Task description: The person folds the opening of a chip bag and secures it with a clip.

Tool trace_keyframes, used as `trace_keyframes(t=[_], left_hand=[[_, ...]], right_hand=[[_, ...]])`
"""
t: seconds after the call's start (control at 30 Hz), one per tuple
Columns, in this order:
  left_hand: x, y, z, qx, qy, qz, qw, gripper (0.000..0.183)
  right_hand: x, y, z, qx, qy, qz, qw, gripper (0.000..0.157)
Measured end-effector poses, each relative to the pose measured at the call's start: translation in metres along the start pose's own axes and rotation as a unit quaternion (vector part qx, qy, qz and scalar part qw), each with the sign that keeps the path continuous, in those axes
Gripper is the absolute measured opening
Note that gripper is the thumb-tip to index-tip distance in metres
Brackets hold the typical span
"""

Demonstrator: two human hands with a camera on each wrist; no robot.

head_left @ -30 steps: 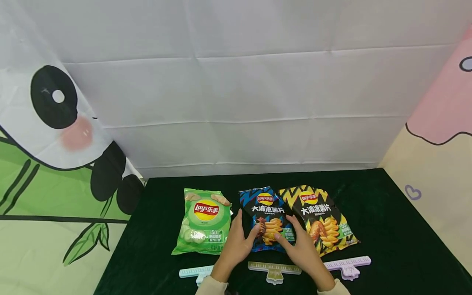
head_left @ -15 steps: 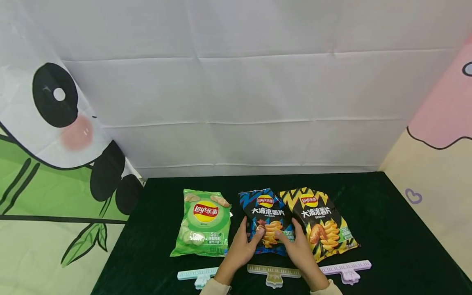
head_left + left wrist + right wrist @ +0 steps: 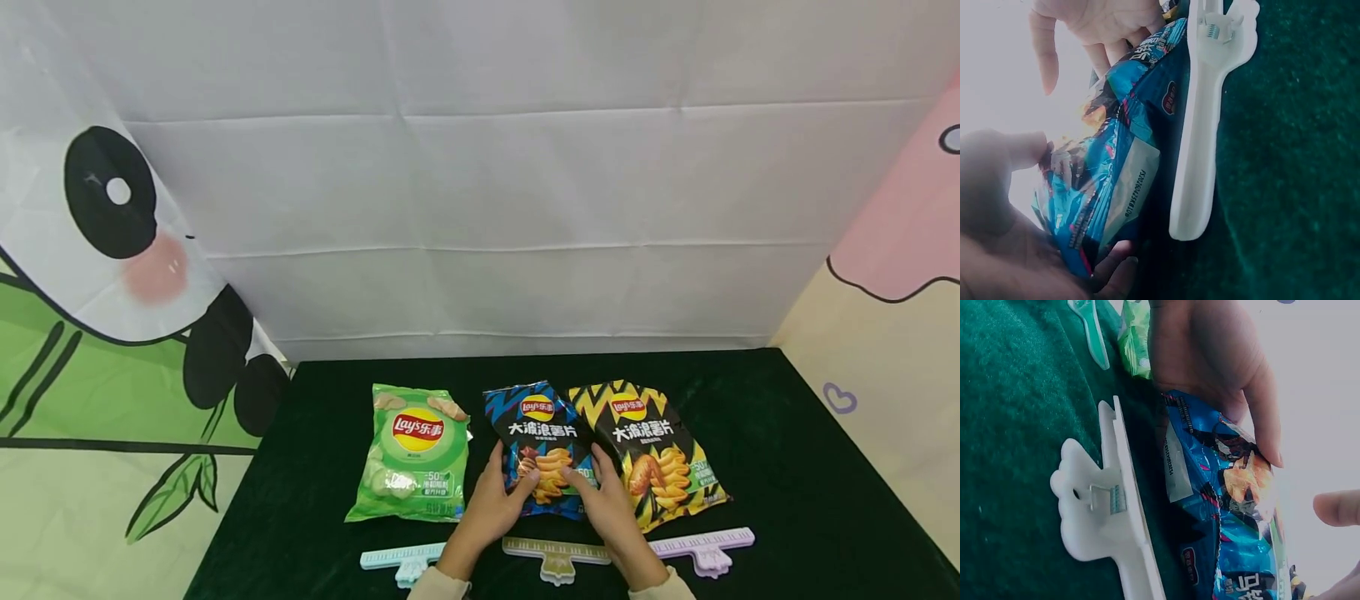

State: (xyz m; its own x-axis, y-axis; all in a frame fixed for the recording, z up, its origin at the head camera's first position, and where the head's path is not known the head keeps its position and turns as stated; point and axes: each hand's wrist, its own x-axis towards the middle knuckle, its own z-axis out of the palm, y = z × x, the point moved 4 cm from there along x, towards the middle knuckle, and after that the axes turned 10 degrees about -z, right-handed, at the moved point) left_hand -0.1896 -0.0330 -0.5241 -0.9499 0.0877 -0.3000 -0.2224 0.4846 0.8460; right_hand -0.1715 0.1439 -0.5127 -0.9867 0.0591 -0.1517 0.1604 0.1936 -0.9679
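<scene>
A blue-and-black bag of potato chips lies face up on the dark green cloth, its lower part between both hands. My left hand grips its left side, with the thumb on the front and fingers tucked under the lower edge. On the opposite side my right hand holds the bag, fingers along its edge; in the right wrist view its thumb stands a little off the front. Just below the bag rests a gold ruler-edged bag clip, which looks whitish in the left wrist view.
To the left lies a green chip bag. A black-and-yellow chip bag lies at the right, close against the blue one. A light blue clip and a lilac clip lie along the front, partly beside the forearms.
Both hands have slid down the blue bag's sides toward its lower end, moving slightly closer together. During the last half second almost nothing has moved.
</scene>
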Motion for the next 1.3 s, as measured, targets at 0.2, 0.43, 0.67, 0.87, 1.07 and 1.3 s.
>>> trace_keyframes(t=[0.2, 0.43, 0.67, 0.87, 1.07, 1.3], left_hand=[[-0.003, 0.000, -0.004, 0.005, 0.004, 0.018, 0.9998, 0.086], [-0.007, -0.001, -0.010, 0.005, 0.024, 0.015, 0.9996, 0.088], [-0.010, 0.000, -0.015, -0.013, 0.033, 0.036, 0.9987, 0.086], [-0.014, 0.000, -0.018, -0.019, 0.040, 0.030, 0.9986, 0.086], [-0.016, 0.001, -0.019, -0.015, 0.050, 0.011, 0.9986, 0.088], [-0.019, 0.005, -0.021, -0.017, 0.056, 0.011, 0.9982, 0.088]], right_hand=[[-0.002, -0.003, 0.005, -0.002, -0.008, -0.007, 1.000, 0.088], [-0.004, -0.005, 0.010, -0.009, -0.017, -0.008, 1.000, 0.089], [-0.006, -0.006, 0.014, -0.007, -0.020, -0.017, 1.000, 0.085], [-0.008, -0.007, 0.014, -0.011, -0.022, -0.027, 0.999, 0.086], [-0.010, -0.009, 0.012, -0.013, -0.019, -0.028, 0.999, 0.087], [-0.013, -0.010, 0.011, -0.001, -0.016, -0.028, 0.999, 0.088]])
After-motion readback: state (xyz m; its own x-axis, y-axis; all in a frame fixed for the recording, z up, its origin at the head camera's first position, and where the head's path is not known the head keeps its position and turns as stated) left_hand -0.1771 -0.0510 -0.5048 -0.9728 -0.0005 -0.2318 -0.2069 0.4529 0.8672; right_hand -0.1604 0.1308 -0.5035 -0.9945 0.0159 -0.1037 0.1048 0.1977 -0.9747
